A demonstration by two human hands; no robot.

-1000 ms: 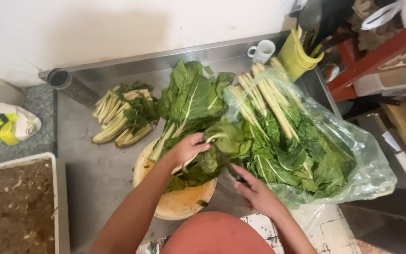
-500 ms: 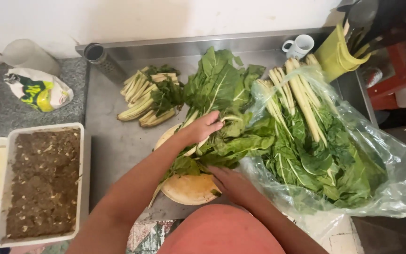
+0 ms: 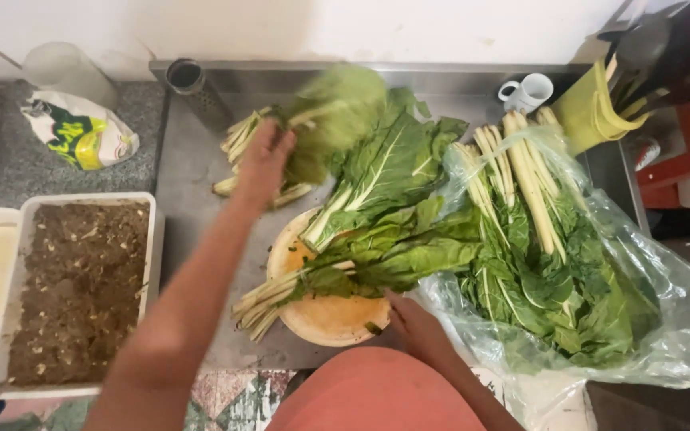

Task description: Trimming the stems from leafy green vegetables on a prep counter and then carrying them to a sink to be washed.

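Fingers gripping blurred chard leaves, round wooden board

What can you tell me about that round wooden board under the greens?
The board is round, pale tan and looks like wood, lying flat on the metal counter near its front edge. Chard leaves with white stalks lie across it and cover its upper half; the stalk ends stick out past its left rim. A small green scrap sits on its bare part. The right hand rests at its right edge.
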